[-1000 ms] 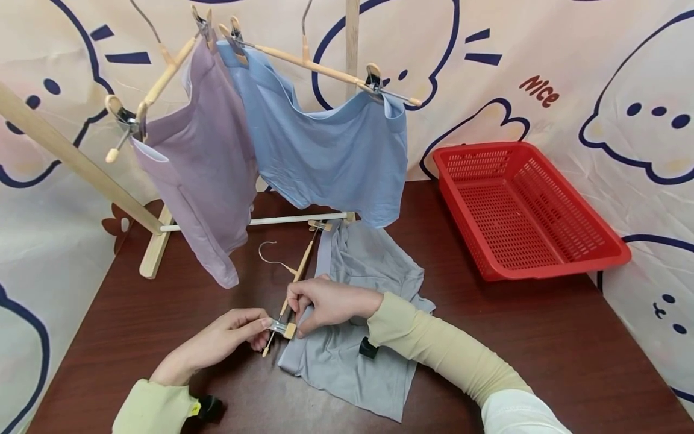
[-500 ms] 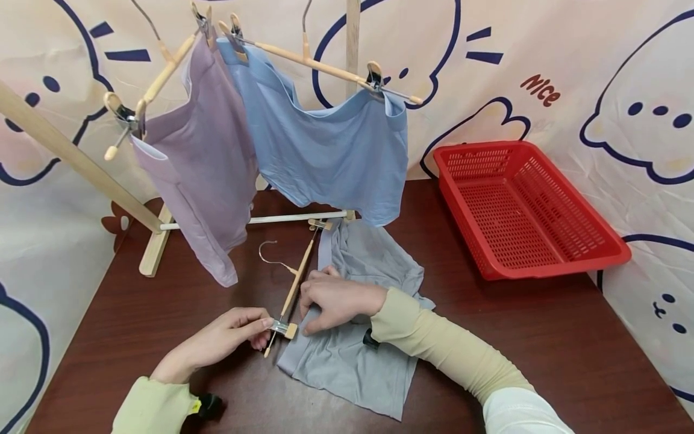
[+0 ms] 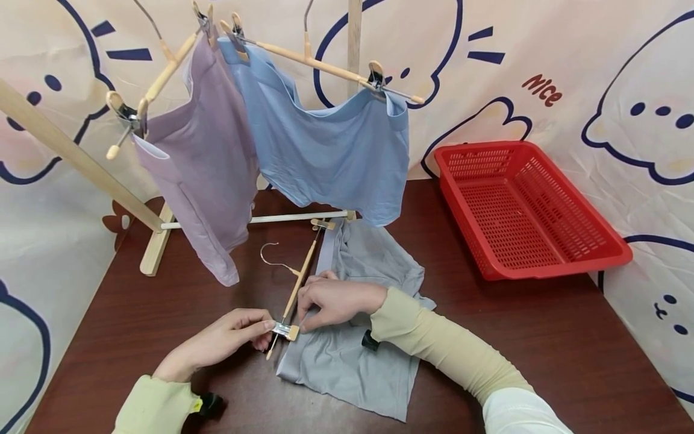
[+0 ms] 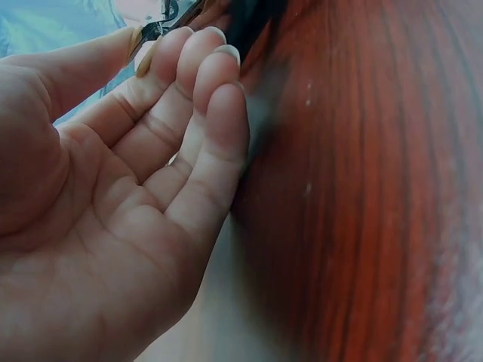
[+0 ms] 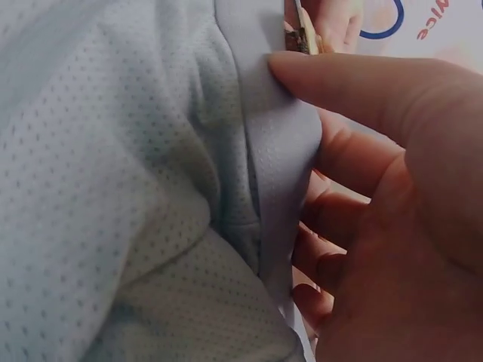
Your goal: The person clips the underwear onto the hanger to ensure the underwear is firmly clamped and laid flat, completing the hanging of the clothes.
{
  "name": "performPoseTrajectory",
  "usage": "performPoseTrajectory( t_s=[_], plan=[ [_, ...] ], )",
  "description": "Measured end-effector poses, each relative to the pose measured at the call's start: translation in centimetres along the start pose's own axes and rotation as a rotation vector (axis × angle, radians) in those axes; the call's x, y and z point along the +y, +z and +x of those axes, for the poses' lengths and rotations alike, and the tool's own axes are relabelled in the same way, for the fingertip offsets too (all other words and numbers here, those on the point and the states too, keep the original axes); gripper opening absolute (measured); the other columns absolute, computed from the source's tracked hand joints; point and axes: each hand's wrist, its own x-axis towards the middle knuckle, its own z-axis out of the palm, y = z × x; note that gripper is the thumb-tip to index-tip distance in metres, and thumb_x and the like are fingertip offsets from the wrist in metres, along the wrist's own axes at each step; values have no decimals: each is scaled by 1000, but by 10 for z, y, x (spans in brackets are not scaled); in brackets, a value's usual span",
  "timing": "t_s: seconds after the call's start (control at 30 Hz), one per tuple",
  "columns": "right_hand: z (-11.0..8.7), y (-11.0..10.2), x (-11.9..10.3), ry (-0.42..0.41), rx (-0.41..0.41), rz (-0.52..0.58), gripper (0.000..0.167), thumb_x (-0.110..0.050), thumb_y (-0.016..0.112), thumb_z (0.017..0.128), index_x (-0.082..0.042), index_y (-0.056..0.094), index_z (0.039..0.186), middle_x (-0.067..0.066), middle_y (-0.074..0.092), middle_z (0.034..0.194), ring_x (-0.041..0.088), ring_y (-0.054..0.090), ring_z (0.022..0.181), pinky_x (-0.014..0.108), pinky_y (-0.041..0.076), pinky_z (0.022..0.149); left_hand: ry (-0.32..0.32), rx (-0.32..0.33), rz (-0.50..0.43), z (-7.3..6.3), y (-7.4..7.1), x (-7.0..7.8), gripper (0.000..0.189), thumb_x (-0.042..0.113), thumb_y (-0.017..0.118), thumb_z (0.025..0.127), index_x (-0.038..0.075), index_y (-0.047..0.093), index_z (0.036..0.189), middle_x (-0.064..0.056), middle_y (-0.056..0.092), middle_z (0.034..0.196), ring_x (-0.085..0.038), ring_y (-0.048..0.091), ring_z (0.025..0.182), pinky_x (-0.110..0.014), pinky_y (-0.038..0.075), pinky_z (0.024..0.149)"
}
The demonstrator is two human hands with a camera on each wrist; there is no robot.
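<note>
Grey underpants (image 3: 374, 259) lie on the dark table, their waistband alongside a wooden clip hanger (image 3: 299, 280). My left hand (image 3: 225, 340) pinches the metal-and-wood clip (image 3: 284, 330) at the hanger's near end between thumb and fingers. In the left wrist view only part of that clip (image 4: 147, 45) shows, at the fingertips. My right hand (image 3: 338, 301) holds the waistband close to this clip. Seen from the right wrist, the thumb lies on top of the waistband (image 5: 275, 151) and the fingers are behind it. The far clip (image 3: 323, 224) is at the waistband's other end.
Mauve underpants (image 3: 200, 144) and blue underpants (image 3: 331, 144) hang from clip hangers above the table's back left. Below them are the rack's white bar (image 3: 298, 217) and wooden foot (image 3: 154, 250). A red plastic basket (image 3: 547, 271) stands at the back right.
My right hand has moved a little to the right, away from the near clip, and then slightly back towards it. My left hand has stayed on the clip, almost still.
</note>
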Motion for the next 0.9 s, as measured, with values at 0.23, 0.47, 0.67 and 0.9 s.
performPoseTrajectory(
  t_s=[0.23, 0.47, 0.67, 0.9],
  plan=[
    [3, 2, 4, 34, 40, 38, 11, -28, 66, 101, -25, 76, 99, -25, 60, 95, 1, 47, 98, 30, 23, 94, -20, -4, 4, 0, 0, 1, 23, 7, 49, 108, 3, 65, 91, -10, 64, 79, -17, 62, 72, -30, 54, 68],
    [5, 5, 3, 56, 68, 60, 9, -26, 65, 101, -25, 71, 94, -23, 62, 94, 2, 47, 98, 32, 25, 95, -80, -27, 8, 1, 0, 6, 25, 11, 49, 108, 4, 65, 91, -7, 64, 80, -18, 63, 72, -32, 54, 68],
    [3, 6, 3, 59, 95, 65, 11, -24, 63, 101, -27, 73, 97, -24, 63, 97, 0, 48, 101, 31, 26, 97, -171, -33, 23, 5, -1, 17, 26, 17, 51, 108, 0, 66, 95, -8, 67, 85, -22, 66, 76, -34, 56, 71],
    [2, 5, 4, 30, 116, 80, 11, -25, 63, 102, -27, 74, 101, -22, 65, 103, -1, 50, 105, 30, 29, 95, -211, 45, -38, 17, 4, 22, 39, 20, 50, 109, -10, 54, 134, -16, 65, 111, -28, 67, 88, -38, 57, 77]
  ],
)
